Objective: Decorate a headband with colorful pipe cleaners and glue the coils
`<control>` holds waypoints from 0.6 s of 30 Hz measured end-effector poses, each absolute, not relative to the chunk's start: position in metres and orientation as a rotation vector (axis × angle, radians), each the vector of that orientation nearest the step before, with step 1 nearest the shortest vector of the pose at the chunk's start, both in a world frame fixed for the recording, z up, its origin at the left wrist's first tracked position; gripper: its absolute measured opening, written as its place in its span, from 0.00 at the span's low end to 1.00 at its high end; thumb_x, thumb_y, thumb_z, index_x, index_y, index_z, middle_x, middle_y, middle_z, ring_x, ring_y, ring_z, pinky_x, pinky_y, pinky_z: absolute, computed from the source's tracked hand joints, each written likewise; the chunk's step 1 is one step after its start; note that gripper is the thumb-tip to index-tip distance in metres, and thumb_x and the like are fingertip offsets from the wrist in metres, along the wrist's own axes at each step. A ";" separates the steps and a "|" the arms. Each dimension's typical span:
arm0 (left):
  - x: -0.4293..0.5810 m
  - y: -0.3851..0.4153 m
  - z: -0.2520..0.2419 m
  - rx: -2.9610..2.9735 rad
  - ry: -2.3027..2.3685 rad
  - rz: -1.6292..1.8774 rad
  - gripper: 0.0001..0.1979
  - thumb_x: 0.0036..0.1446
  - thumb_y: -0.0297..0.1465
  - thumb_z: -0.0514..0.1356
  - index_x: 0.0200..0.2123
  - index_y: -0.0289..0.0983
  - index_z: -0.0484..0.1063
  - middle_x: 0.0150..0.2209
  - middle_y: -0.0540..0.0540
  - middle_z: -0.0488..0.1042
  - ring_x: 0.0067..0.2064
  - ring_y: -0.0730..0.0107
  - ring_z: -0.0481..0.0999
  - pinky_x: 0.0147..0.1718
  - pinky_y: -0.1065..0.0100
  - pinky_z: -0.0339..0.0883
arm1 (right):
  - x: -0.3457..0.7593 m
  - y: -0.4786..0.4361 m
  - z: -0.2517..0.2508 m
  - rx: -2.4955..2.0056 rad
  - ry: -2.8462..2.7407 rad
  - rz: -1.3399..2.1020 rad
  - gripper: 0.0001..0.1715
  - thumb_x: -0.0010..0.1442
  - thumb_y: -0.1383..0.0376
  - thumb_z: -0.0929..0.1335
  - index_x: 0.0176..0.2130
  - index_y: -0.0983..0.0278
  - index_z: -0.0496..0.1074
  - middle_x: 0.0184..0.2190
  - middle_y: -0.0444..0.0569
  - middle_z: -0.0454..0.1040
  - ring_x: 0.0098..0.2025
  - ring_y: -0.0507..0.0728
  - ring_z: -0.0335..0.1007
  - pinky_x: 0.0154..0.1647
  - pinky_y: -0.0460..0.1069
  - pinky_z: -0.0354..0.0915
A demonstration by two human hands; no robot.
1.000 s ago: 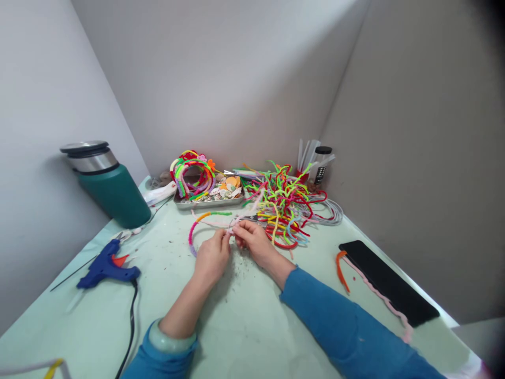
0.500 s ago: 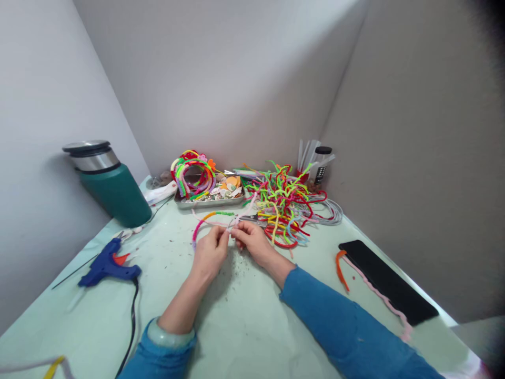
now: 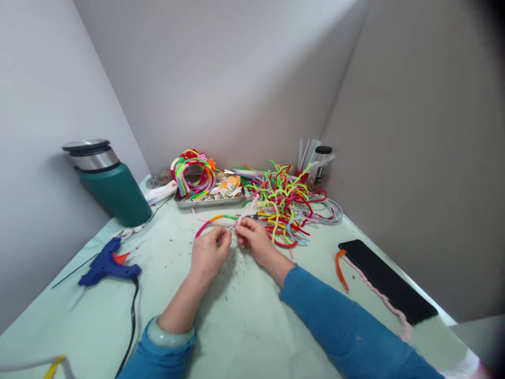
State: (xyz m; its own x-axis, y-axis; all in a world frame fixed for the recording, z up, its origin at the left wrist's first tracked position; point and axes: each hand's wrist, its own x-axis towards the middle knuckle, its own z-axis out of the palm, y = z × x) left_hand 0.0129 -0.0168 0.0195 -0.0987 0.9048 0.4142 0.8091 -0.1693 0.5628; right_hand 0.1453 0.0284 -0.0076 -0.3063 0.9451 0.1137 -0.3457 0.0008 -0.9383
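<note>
Over the middle of the table, my left hand (image 3: pixel 210 252) pinches the bare, pale end of a hair hoop. The hoop (image 3: pixel 215 218), wrapped in pink, orange and green fuzzy sections, arches up behind that hand. Close beside it, my right hand (image 3: pixel 254 239) is closed with thumb and fingertips on a pale pink pipe cleaner (image 3: pixel 245 212) that meets the hoop near its end. A small gap separates the two hands. Scissors (image 3: pixel 254 216) lie just behind my right hand, partly covered. My fingers hide the exact point where the pipe cleaner touches the hoop.
A heap of pipe cleaners (image 3: pixel 284 189) lies at the back, beside a metal tray (image 3: pixel 211 202) with finished hoops (image 3: pixel 193 176). A green bottle (image 3: pixel 118 192) and a blue glue gun (image 3: pixel 108 263) are on the left. A black phone (image 3: pixel 389 281) rests on the right.
My hands have drawn slightly apart, the left a little left and down, the right a touch to the right. The hoop has shifted slightly with them.
</note>
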 end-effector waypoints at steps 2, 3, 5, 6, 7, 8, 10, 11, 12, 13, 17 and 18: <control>0.012 -0.016 0.019 2.053 1.941 1.112 0.11 0.53 0.36 0.53 0.25 0.38 0.70 0.20 0.52 0.68 0.22 0.77 0.63 0.25 0.74 0.52 | 0.146 0.031 -0.009 -0.696 -1.157 1.569 0.09 0.51 0.61 0.68 0.28 0.64 0.66 0.18 0.38 0.63 0.17 0.45 0.56 0.18 0.42 0.52; 0.011 -0.016 0.019 2.071 1.939 1.105 0.11 0.53 0.36 0.53 0.25 0.38 0.70 0.20 0.53 0.68 0.22 0.77 0.63 0.25 0.74 0.52 | 0.146 0.032 -0.009 -0.682 -1.139 1.584 0.09 0.51 0.61 0.68 0.28 0.64 0.66 0.18 0.38 0.63 0.17 0.45 0.56 0.18 0.42 0.52; 0.011 -0.016 0.019 2.111 1.934 1.085 0.10 0.52 0.36 0.54 0.25 0.37 0.70 0.20 0.52 0.68 0.22 0.77 0.63 0.24 0.74 0.52 | 0.147 0.033 -0.008 -0.670 -1.112 1.612 0.10 0.51 0.60 0.69 0.28 0.64 0.67 0.19 0.39 0.64 0.18 0.46 0.56 0.19 0.42 0.53; 0.010 -0.016 0.019 2.138 1.931 1.072 0.11 0.52 0.36 0.54 0.25 0.37 0.70 0.20 0.52 0.69 0.22 0.77 0.63 0.24 0.74 0.52 | 0.148 0.033 -0.007 -0.673 -1.100 1.622 0.10 0.51 0.60 0.69 0.28 0.64 0.67 0.19 0.39 0.64 0.18 0.46 0.57 0.19 0.42 0.53; 0.010 -0.016 0.019 2.173 1.925 1.054 0.11 0.52 0.36 0.54 0.24 0.37 0.70 0.20 0.52 0.69 0.22 0.77 0.63 0.24 0.74 0.51 | 0.148 0.033 -0.006 -0.684 -1.091 1.624 0.10 0.50 0.60 0.69 0.28 0.64 0.67 0.18 0.39 0.63 0.18 0.46 0.57 0.19 0.42 0.53; 0.010 -0.016 0.018 2.213 1.920 1.034 0.11 0.53 0.36 0.53 0.24 0.37 0.70 0.20 0.51 0.70 0.22 0.76 0.63 0.24 0.73 0.51 | 0.148 0.032 -0.006 -0.699 -1.084 1.619 0.10 0.50 0.60 0.69 0.28 0.64 0.67 0.18 0.39 0.63 0.18 0.46 0.57 0.19 0.42 0.53; 0.009 -0.016 0.018 2.299 1.921 0.984 0.12 0.53 0.36 0.53 0.23 0.37 0.69 0.20 0.51 0.70 0.22 0.75 0.63 0.24 0.73 0.50 | 0.148 0.032 -0.005 -0.727 -1.084 1.590 0.09 0.50 0.61 0.69 0.28 0.64 0.68 0.17 0.38 0.62 0.18 0.46 0.57 0.20 0.42 0.53; 0.009 -0.016 0.017 2.336 1.927 0.956 0.12 0.53 0.35 0.52 0.22 0.37 0.68 0.19 0.50 0.69 0.22 0.75 0.63 0.24 0.72 0.49 | 0.147 0.031 -0.005 -0.739 -1.094 1.568 0.09 0.50 0.60 0.69 0.28 0.64 0.68 0.17 0.38 0.62 0.19 0.46 0.57 0.20 0.42 0.53; 0.008 -0.016 0.017 2.365 1.938 0.929 0.13 0.54 0.35 0.52 0.22 0.37 0.68 0.19 0.50 0.69 0.22 0.75 0.63 0.24 0.72 0.49 | 0.146 0.031 -0.006 -0.751 -1.114 1.543 0.10 0.50 0.60 0.69 0.28 0.64 0.68 0.17 0.38 0.62 0.19 0.46 0.57 0.21 0.43 0.53; 0.008 -0.016 0.017 2.388 1.950 0.904 0.13 0.54 0.35 0.52 0.22 0.37 0.68 0.20 0.50 0.70 0.22 0.74 0.64 0.23 0.71 0.48 | 0.145 0.030 -0.006 -0.762 -1.143 1.516 0.10 0.50 0.60 0.69 0.28 0.64 0.68 0.17 0.39 0.62 0.19 0.46 0.57 0.21 0.43 0.53; 0.007 -0.017 0.017 2.453 1.975 0.847 0.12 0.54 0.34 0.51 0.22 0.37 0.68 0.22 0.49 0.72 0.23 0.73 0.65 0.25 0.70 0.48 | 0.141 0.029 -0.008 -0.849 -1.321 1.342 0.09 0.51 0.60 0.68 0.28 0.64 0.68 0.19 0.39 0.63 0.20 0.48 0.56 0.22 0.44 0.55; 0.007 -0.017 0.017 2.465 1.978 0.830 0.12 0.55 0.33 0.51 0.23 0.37 0.68 0.23 0.48 0.72 0.24 0.73 0.65 0.25 0.70 0.48 | 0.140 0.028 -0.009 -0.883 -1.376 1.259 0.08 0.51 0.60 0.67 0.28 0.64 0.68 0.19 0.39 0.64 0.21 0.48 0.57 0.23 0.44 0.55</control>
State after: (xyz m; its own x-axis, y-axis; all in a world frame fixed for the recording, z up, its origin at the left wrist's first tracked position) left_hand 0.0073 -0.0169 0.0165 0.1413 0.8777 0.4579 0.9417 -0.2619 0.2114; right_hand 0.1402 0.0284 -0.0090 -0.2033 0.9579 0.2026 -0.1170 0.1817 -0.9764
